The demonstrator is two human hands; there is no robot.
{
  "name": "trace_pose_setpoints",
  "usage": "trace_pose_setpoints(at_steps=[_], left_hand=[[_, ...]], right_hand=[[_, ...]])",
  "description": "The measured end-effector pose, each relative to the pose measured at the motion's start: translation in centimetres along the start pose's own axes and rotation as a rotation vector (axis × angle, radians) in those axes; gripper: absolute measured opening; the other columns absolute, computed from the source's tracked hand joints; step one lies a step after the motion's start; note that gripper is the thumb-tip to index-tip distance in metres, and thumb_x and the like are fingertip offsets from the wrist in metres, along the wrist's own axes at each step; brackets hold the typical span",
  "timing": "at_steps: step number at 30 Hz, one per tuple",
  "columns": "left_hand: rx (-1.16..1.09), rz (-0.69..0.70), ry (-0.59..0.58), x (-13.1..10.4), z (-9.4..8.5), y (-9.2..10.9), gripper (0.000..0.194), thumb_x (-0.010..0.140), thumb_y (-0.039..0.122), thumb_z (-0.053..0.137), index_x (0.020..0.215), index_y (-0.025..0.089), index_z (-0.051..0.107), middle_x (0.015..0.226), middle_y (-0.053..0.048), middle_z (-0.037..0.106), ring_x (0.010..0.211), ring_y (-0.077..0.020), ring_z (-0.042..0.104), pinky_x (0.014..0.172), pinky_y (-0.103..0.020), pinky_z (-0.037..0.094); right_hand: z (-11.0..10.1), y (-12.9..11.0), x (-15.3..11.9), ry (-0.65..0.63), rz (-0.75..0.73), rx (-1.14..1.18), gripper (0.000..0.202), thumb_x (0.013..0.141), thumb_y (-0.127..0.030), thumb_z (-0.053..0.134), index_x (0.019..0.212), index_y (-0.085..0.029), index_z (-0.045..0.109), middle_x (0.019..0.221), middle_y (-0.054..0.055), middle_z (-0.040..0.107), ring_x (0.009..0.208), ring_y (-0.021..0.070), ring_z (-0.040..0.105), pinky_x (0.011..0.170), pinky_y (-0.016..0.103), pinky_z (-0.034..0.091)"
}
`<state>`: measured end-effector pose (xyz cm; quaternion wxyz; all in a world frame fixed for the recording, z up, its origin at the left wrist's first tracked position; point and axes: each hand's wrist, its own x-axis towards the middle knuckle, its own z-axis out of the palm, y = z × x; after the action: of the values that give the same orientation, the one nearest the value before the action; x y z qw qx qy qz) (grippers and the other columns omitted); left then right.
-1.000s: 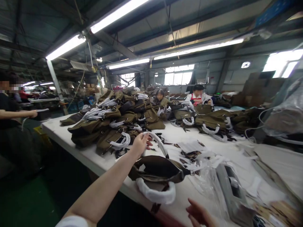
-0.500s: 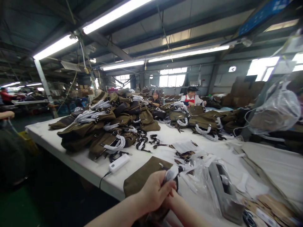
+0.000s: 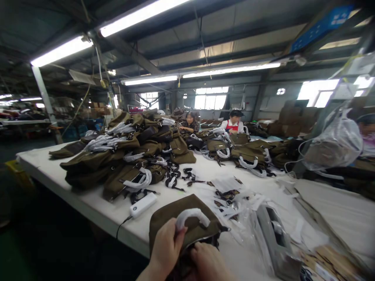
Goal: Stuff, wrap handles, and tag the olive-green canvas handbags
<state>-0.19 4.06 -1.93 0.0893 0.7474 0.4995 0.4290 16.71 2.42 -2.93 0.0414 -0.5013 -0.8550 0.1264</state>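
Observation:
Close in front of me an olive-green bag [image 3: 164, 214] lies at the table's near edge, its dark opening towards me. My left hand [image 3: 166, 242] is closed at the left end of its handle [image 3: 191, 215], which is wrapped in white and arches up over the bag's side. At the opening's rim, my right hand [image 3: 208, 259] has its fingers curled over the edge, their tips partly hidden in the bag. A white power bank [image 3: 143, 205] with a black cable lies left of the bag.
Many olive bags [image 3: 96, 166] are heaped across the white table [image 3: 43, 160]. Dark straps [image 3: 173, 181] and clear plastic lie nearer. A grey tape dispenser [image 3: 278, 238] stands at right, with scissors [image 3: 307, 273] beside it. Two people [image 3: 233, 125] sit at the far side.
My hands were together at the handle's end. Now they are apart: the left stays at the handle, the right is at the bag's opening. The bag's mouth has turned towards me.

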Motion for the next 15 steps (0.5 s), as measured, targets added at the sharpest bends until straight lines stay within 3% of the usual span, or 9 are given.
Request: trace_pose_setpoints(at_steps=[4, 7, 9, 12, 15], left_hand=[[-0.136, -0.144, -0.152, 0.9, -1.8, -0.3, 0.027, 0.094, 0.040, 0.050, 0.080, 0.020, 0.060, 0.076, -0.004, 0.066, 0.075, -0.0192, 0.063, 0.070, -0.029, 0.045], [-0.230, -0.231, -0.192, 0.1, -1.8, -0.2, 0.017, 0.084, 0.037, 0.064, 0.084, 0.020, 0.062, 0.079, -0.002, 0.067, 0.075, -0.0185, 0.063, 0.070, -0.029, 0.048], [-0.264, -0.252, -0.192, -0.9, -2.0, 0.0, 0.024, 0.075, 0.032, 0.073, 0.093, 0.021, 0.062, 0.088, -0.002, 0.068, 0.080, -0.0193, 0.064, 0.072, -0.029, 0.050], [-0.296, -0.183, -0.070, -3.3, -3.0, 0.1, 0.037, 0.079, 0.030, 0.070, 0.112, 0.021, 0.057, 0.109, -0.007, 0.065, 0.097, -0.0220, 0.064, 0.082, -0.033, 0.053], [-0.289, -0.078, 0.110, -6.2, -4.8, 0.3, 0.022, 0.094, 0.028, 0.045, 0.112, 0.021, 0.054, 0.104, -0.009, 0.064, 0.091, -0.0199, 0.063, 0.080, -0.034, 0.053]], right_hand=[[-0.7, -0.1, -3.9, -0.240, 0.027, 0.072, 0.024, 0.076, -0.029, 0.066, 0.097, -0.022, 0.075, 0.100, 0.010, 0.075, 0.088, 0.0286, 0.070, 0.070, 0.031, 0.050], [-2.5, -0.1, -5.7, -0.206, 0.108, 0.516, 0.023, 0.069, -0.025, 0.066, 0.091, -0.025, 0.074, 0.083, 0.001, 0.076, 0.077, 0.0199, 0.068, 0.062, 0.024, 0.044], [-3.3, -0.2, -5.9, -0.194, 0.157, 0.868, 0.023, 0.069, -0.023, 0.063, 0.089, -0.024, 0.073, 0.077, -0.002, 0.074, 0.069, 0.0156, 0.064, 0.058, 0.022, 0.041], [-3.0, -0.7, -5.2, -0.201, 0.128, 1.212, 0.027, 0.071, -0.028, 0.066, 0.097, -0.024, 0.074, 0.085, 0.000, 0.074, 0.067, 0.0150, 0.063, 0.057, 0.022, 0.042], [-1.7, -1.2, -4.2, -0.130, 0.094, 1.310, 0.035, 0.073, -0.035, 0.071, 0.107, -0.028, 0.071, 0.099, 0.002, 0.073, 0.081, 0.0188, 0.065, 0.062, 0.024, 0.046]])
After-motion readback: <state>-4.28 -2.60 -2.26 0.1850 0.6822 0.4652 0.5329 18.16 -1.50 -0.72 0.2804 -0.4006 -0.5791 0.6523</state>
